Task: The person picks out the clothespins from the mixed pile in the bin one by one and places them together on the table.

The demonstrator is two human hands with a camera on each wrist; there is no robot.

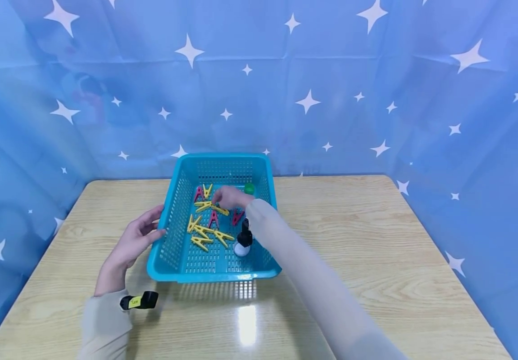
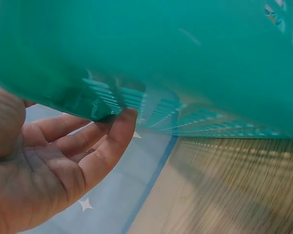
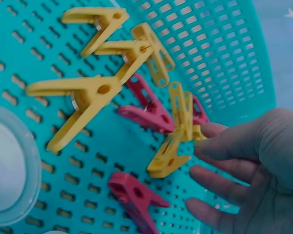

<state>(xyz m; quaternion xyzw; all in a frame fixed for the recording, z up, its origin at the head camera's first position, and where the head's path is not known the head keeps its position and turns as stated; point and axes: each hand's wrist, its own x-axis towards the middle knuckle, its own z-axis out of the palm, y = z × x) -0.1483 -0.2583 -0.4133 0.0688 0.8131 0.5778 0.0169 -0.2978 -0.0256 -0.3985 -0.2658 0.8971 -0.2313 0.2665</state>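
Blue cloth (image 1: 340,50) fills the upper part of the head view and runs down both sides, scattered with white four-pointed stars (image 1: 189,50) of mixed sizes. A faint horizontal crease crosses it near the top, soft vertical folds show at the left edge, and a blurry pinkish patch tints the upper left. Below spreads a pale wood-grained bench (image 1: 353,235) with rounded far corners, its back edge meeting the cloth. A bright white glare (image 1: 247,325) shines on its surface at the bottom centre.
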